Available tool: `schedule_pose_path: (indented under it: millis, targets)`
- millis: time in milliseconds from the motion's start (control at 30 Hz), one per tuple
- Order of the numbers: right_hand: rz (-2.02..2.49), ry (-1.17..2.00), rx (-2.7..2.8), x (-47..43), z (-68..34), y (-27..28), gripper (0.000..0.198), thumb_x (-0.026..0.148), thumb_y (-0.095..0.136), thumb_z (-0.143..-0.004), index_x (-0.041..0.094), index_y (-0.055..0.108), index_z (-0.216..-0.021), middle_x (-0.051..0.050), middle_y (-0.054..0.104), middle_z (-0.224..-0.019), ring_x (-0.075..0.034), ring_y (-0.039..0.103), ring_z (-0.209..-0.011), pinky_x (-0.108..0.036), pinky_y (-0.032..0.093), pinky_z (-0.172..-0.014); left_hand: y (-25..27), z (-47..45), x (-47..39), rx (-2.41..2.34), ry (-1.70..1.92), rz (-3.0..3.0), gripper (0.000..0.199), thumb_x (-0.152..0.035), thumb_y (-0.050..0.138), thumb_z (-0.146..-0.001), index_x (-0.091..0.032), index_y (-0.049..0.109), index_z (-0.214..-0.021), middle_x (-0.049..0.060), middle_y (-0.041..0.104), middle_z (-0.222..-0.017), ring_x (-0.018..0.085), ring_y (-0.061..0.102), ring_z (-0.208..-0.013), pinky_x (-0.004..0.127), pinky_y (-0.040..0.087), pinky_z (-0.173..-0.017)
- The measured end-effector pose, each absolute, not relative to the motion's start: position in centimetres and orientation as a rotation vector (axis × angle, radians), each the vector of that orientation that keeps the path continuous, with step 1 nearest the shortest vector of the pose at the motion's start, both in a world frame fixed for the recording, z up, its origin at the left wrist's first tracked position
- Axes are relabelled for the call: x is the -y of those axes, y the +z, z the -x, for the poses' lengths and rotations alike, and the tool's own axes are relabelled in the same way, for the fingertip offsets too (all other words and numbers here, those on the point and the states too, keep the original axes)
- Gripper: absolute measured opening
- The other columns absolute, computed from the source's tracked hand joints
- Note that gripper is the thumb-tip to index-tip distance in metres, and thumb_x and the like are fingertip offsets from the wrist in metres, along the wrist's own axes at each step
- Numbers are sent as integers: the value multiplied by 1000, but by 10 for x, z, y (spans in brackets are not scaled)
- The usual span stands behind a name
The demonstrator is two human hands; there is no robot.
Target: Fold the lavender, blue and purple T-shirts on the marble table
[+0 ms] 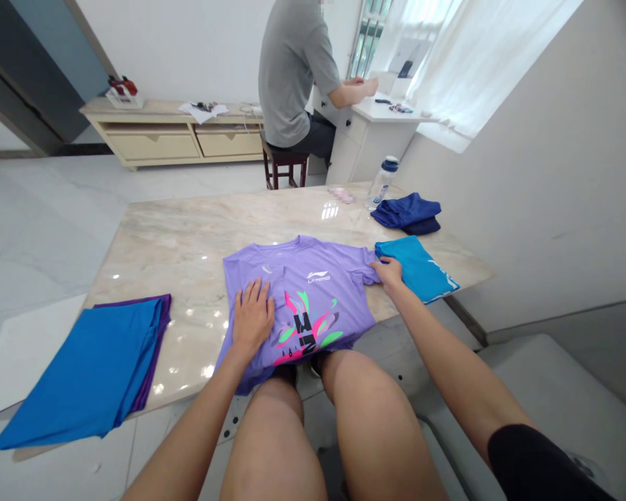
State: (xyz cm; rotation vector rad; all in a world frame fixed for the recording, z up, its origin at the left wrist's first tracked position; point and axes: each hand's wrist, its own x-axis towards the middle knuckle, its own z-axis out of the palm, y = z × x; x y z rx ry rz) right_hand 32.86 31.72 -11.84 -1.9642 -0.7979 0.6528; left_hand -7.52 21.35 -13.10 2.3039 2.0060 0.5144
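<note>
A light purple T-shirt with a bright print lies on the marble-look table, its lower edge hanging over the front. One side of it is folded in towards the middle. My left hand rests flat on that folded part, fingers spread. At the shirt's other side, my right hand pinches the end of the sleeve. Just beyond that hand lies a folded turquoise garment with white marks.
Folded blue cloth over a dark purple one overhangs the table's left front. Dark blue clothing and a clear water bottle stand at the back right. A person in grey sits beyond, at a white desk.
</note>
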Motion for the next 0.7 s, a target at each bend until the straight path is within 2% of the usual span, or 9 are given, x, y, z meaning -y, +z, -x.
schedule_pose_path:
  millis: [67,133,233,300,400,500,600,700]
  targets:
    - [1982,552,883,-322,-328,-107,47,17,76,-78,15,73,-124,-16,82,-120,-31,74,-125,-47,57,-118,-130,75,-213,-2004,504,-2302,59,-34,36,-114,-14,62,-162,18,55,-173,34,48,-164,59,33,-138]
    - [1963,405,1083,-324,-324,-94,45,14,64,-85,14,72,-130,-17,82,-124,-32,73,-128,-49,50,-124,-129,74,-213,-2001,499,-2297,59,-34,35,-114,-13,62,-163,18,55,-173,34,47,-164,59,32,-138]
    - [1887,204,1440,-324,-303,-74,47,13,49,-96,13,69,-139,-19,82,-127,-33,74,-126,-50,50,-122,-128,74,-213,-1998,498,-2280,59,-35,36,-114,-14,62,-163,17,55,-173,33,48,-163,59,33,-138]
    - [1831,182,1604,-320,-276,-62,48,15,44,-102,15,66,-145,-18,81,-132,-32,74,-127,-47,52,-120,-127,74,-214,-1996,495,-2270,59,-35,36,-114,-16,62,-163,17,55,-173,33,48,-164,60,33,-138]
    - [1661,257,1896,-305,-225,-50,49,25,42,-112,17,60,-156,-17,78,-142,-32,73,-132,-45,53,-119,-126,74,-213,-1994,491,-2262,59,-35,35,-114,-16,62,-163,17,55,-173,33,46,-165,60,31,-138]
    - [1479,343,2229,-285,-190,-44,54,40,49,-115,20,54,-165,-17,75,-148,-35,75,-128,-48,57,-114,-125,73,-212,-1993,498,-2258,59,-34,35,-114,-17,62,-163,16,54,-174,33,46,-165,60,31,-139]
    - [1474,344,2333,-276,-188,-47,49,43,46,-117,23,58,-160,-14,75,-147,-33,77,-121,-45,59,-110,-124,72,-211,-1990,491,-2262,58,-34,36,-114,-18,61,-163,15,54,-174,32,46,-165,58,30,-139]
    - [1515,313,2370,-278,-206,-59,43,36,44,-118,20,63,-153,-15,75,-145,-32,74,-126,-45,57,-113,-124,72,-211,-2003,476,-2254,58,-34,36,-114,-18,61,-163,14,54,-175,32,46,-165,57,30,-139]
